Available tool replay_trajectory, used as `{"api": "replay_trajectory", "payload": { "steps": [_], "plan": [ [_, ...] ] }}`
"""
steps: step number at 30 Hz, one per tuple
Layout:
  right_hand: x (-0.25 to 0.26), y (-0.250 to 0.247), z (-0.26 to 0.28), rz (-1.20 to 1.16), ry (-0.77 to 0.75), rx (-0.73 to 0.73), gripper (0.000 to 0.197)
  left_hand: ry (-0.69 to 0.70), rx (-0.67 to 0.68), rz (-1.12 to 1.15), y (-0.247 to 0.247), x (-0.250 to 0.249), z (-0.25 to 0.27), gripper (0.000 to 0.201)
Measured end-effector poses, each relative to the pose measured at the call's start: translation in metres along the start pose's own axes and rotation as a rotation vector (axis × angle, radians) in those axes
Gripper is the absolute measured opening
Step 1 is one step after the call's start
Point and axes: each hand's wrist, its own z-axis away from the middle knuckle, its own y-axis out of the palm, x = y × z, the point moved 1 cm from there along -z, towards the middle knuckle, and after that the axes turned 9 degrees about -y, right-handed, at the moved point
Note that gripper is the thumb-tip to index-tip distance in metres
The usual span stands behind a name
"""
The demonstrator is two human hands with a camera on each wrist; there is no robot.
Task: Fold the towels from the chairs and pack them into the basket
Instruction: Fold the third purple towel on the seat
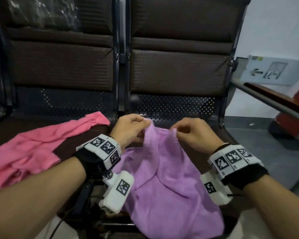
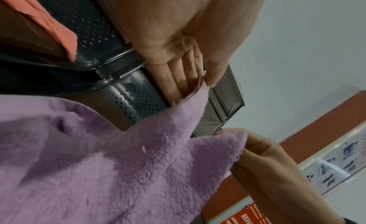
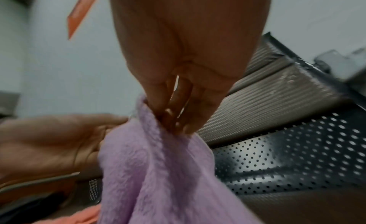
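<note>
A purple towel point(image 1: 169, 183) hangs bunched over the front of the right chair seat point(image 1: 176, 107). My left hand point(image 1: 131, 130) pinches one point of its top edge and my right hand point(image 1: 193, 131) pinches another a short way to the right, both lifted above the seat. In the left wrist view the left hand point(image 2: 200, 80) pinches the purple towel point(image 2: 122, 164) between thumb and fingers. The right wrist view has the right hand point(image 3: 174, 118) with its fingers curled into the purple towel point(image 3: 158, 172). A pink towel point(image 1: 34, 147) lies crumpled on the left chair seat. No basket is in view.
Two dark padded chairs with perforated metal seats stand side by side, with a metal divider point(image 1: 122, 66) between them. A plastic-wrapped dark bundle point(image 1: 41, 12) leans on the left backrest. A railing point(image 1: 269, 99) and a wall sign point(image 1: 273, 70) are at the right.
</note>
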Motion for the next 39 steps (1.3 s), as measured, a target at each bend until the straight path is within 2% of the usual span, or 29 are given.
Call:
{"api": "replay_trajectory", "payload": {
  "steps": [2, 5, 11, 17, 20, 23, 25, 27, 29, 30, 31, 33, 34, 36, 39],
  "plan": [
    [0.008, 0.005, -0.005, -0.085, -0.109, -0.037, 0.007, 0.001, 0.032, 0.008, 0.003, 0.001, -0.001, 0.008],
    [0.017, 0.017, -0.014, -0.287, -0.069, -0.05, 0.01, 0.007, 0.048, 0.01, 0.006, 0.004, -0.003, 0.01],
    [0.01, 0.028, -0.019, -0.111, -0.02, -0.071, 0.011, -0.007, 0.117, 0.01, 0.006, 0.007, -0.003, 0.003],
    [0.01, 0.031, -0.019, -0.087, 0.039, -0.125, 0.017, -0.052, 0.217, 0.034, 0.008, 0.003, 0.005, 0.017],
    [0.012, 0.03, -0.02, -0.11, 0.036, -0.141, 0.015, -0.009, 0.223, 0.031, 0.007, 0.0, 0.011, 0.028],
    [0.015, 0.028, -0.02, -0.205, 0.029, -0.1, 0.013, 0.023, 0.193, -0.009, 0.002, 0.0, 0.013, 0.029],
    [0.017, 0.026, -0.018, -0.256, 0.029, 0.006, 0.02, 0.039, 0.19, -0.035, -0.001, -0.002, 0.014, 0.028],
    [0.015, 0.022, -0.014, -0.089, 0.009, 0.199, 0.032, 0.058, 0.162, -0.044, -0.007, -0.005, 0.015, 0.022],
    [0.01, 0.016, -0.008, 0.252, 0.002, 0.399, 0.041, 0.085, 0.116, -0.051, -0.015, -0.007, 0.017, 0.017],
    [0.008, 0.013, -0.005, 0.372, 0.012, 0.436, 0.04, 0.1, 0.099, -0.067, -0.019, -0.007, 0.016, 0.016],
    [0.006, 0.008, -0.003, 0.43, 0.023, 0.423, 0.037, 0.113, 0.089, -0.095, -0.023, -0.005, 0.015, 0.015],
    [0.008, -0.003, 0.001, 0.395, 0.042, 0.276, 0.033, 0.147, 0.081, -0.16, -0.029, -0.003, 0.017, 0.015],
    [0.011, -0.009, 0.003, 0.354, 0.058, 0.196, 0.039, 0.166, 0.083, -0.199, -0.031, -0.003, 0.018, 0.013],
    [0.014, -0.019, 0.007, 0.372, 0.069, 0.149, 0.049, 0.211, 0.106, -0.3, -0.033, -0.004, 0.021, 0.006],
    [0.027, -0.025, 0.014, 0.519, 0.05, 0.163, 0.017, 0.35, 0.107, -0.558, -0.031, -0.008, 0.034, 0.004]
  ]
}}
